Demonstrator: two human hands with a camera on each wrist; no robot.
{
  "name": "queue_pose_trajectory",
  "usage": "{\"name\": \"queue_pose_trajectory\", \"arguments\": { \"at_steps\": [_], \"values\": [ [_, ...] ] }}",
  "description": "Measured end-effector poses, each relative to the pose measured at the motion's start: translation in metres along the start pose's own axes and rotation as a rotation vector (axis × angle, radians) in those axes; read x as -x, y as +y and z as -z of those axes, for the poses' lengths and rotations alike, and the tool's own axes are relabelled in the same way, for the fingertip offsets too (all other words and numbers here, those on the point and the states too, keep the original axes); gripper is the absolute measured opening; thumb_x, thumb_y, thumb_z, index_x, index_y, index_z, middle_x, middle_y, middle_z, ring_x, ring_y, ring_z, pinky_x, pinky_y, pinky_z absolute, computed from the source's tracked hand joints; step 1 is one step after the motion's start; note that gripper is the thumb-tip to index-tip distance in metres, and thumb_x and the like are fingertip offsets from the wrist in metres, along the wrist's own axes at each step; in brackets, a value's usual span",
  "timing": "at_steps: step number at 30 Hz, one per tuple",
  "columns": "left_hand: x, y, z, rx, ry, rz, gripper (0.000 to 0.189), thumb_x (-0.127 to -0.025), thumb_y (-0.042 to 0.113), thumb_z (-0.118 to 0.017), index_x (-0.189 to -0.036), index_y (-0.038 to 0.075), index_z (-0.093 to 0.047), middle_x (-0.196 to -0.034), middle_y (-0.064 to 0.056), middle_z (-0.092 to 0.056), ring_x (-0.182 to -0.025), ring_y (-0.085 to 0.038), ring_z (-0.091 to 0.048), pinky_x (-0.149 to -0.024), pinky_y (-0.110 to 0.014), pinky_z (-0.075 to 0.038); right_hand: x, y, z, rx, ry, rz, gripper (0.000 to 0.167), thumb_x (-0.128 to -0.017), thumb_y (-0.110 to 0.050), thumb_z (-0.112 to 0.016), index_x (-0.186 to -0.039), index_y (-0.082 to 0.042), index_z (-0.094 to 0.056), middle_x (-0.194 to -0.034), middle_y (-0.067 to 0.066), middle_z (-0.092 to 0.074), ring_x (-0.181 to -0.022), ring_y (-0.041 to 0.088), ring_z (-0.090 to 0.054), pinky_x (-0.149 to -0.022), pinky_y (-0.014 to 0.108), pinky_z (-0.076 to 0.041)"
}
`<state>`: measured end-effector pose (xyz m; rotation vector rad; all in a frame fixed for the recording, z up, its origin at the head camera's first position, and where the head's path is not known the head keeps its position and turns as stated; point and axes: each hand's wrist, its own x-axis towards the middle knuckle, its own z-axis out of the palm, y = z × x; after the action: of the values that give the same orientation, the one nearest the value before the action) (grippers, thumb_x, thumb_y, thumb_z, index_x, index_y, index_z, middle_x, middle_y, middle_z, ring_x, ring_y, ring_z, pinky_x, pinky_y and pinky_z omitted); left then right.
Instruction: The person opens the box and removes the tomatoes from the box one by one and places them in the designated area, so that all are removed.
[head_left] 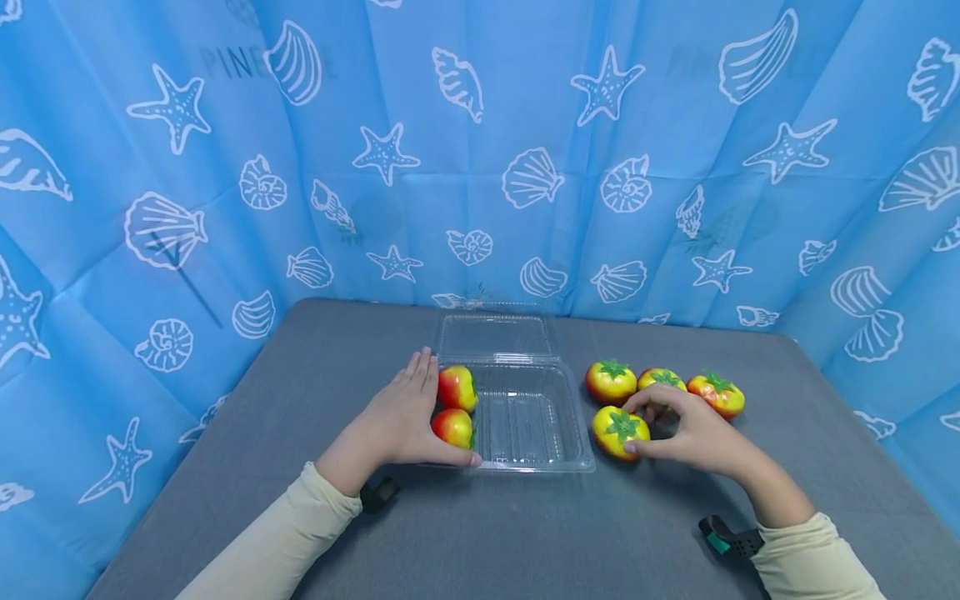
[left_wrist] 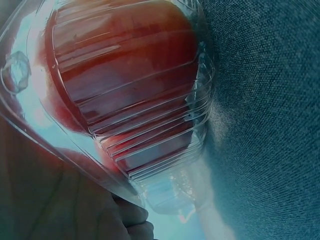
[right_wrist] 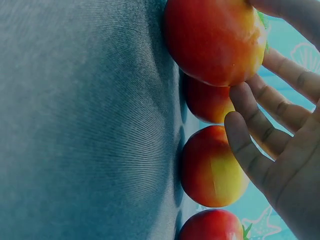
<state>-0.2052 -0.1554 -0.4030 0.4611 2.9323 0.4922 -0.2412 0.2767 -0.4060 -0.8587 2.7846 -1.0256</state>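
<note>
A clear plastic clamshell box point(head_left: 532, 417) lies on the table with its lid folded back. Inside its left end sit two red-and-yellow persimmons point(head_left: 457, 389), one behind the other. My left hand point(head_left: 397, 417) rests along the box's left side, fingers straight, thumb reaching over the front edge. Through the ribbed wall in the left wrist view, the red fruit point(left_wrist: 135, 65) shows close up. To the right of the box, my right hand point(head_left: 693, 429) holds a persimmon point(head_left: 611, 432) with a green leafy top between thumb and fingers. In the right wrist view, fingertips touch this persimmon's point(right_wrist: 215, 40) side.
Behind the right hand, three more persimmons stand in a row: a left one point(head_left: 606, 383), a middle one point(head_left: 660, 379) and a right one point(head_left: 720, 396). The open lid point(head_left: 495, 335) lies toward the back of the grey table point(head_left: 525, 533). A blue shell-print curtain point(head_left: 480, 150) hangs behind.
</note>
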Motion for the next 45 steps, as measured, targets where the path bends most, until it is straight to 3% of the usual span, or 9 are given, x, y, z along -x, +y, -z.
{"name": "queue_pose_trajectory", "arguments": {
  "at_steps": [15,31,45],
  "values": [
    [0.001,0.001,0.001,-0.001,-0.008,0.008,0.142,-0.071,0.087,-0.071,-0.169,0.000,-0.015,-0.180,-0.019,-0.006,-0.167,-0.041,-0.008,-0.132,-0.057,-0.024,0.000,0.002,0.002,0.029,-0.001,0.032,0.032,-0.093,-0.023,-0.084,-0.123,-0.020,-0.072,-0.120,-0.003,-0.072,-0.102,0.006,-0.064,-0.088,0.033,-0.060],
    [-0.002,0.001,-0.003,-0.024,0.014,0.009,0.143,-0.070,0.090,-0.069,-0.169,0.001,-0.016,-0.180,-0.018,-0.007,-0.167,-0.040,-0.011,-0.131,-0.056,-0.027,0.001,-0.001,0.005,0.028,-0.012,0.051,0.039,-0.089,-0.014,-0.084,-0.125,-0.020,-0.071,-0.124,-0.004,-0.072,-0.106,0.006,-0.063,-0.091,0.035,-0.060],
    [-0.003,0.003,-0.010,-0.051,0.057,0.002,0.146,-0.068,0.097,-0.062,-0.170,0.003,-0.016,-0.180,-0.016,-0.005,-0.167,-0.037,-0.010,-0.132,-0.054,-0.025,0.001,-0.004,0.007,0.059,-0.002,0.036,0.039,-0.088,-0.016,-0.085,-0.124,-0.023,-0.072,-0.124,-0.005,-0.072,-0.108,0.011,-0.064,-0.093,0.037,-0.059]
  ]
}}
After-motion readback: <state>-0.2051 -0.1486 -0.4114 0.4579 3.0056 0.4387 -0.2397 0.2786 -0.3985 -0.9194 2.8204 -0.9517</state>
